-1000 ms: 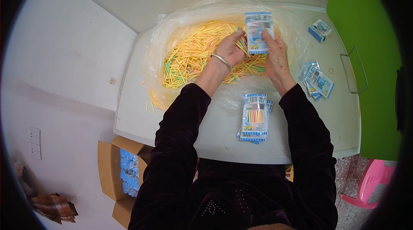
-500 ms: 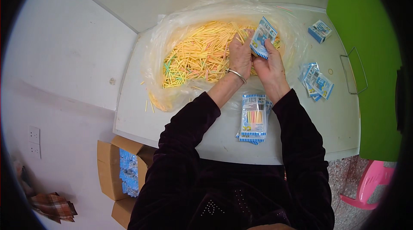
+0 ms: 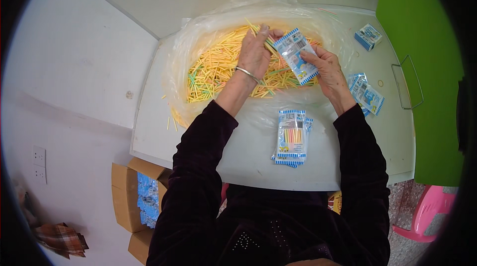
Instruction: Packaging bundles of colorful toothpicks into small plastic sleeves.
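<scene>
Over a large clear plastic bag (image 3: 181,67) full of thin pastel sticks (image 3: 218,62), mostly yellow with some pink and green, I hold both hands up. My left hand (image 3: 254,53), with a metal bangle at the wrist, is closed on a few thin sticks (image 3: 270,44). In my right hand (image 3: 329,71) is a blue-and-white packet (image 3: 296,56), pinched between thumb and fingers. The packet tilts with its upper end toward the sticks in my left hand; whether it is torn at that end I cannot tell.
Nearer me on the table (image 3: 248,161) lies a small stack of packets (image 3: 291,134), sticks showing through the top one's window. At the right are more packets (image 3: 370,98), a small bundle (image 3: 368,36) and a wire handle (image 3: 407,82). A cardboard box (image 3: 124,196) of blue packets stands lower left.
My hands have moved apart, the left one up and leftward with the sticks, the right one to the right. The packet has tilted over to the left.
</scene>
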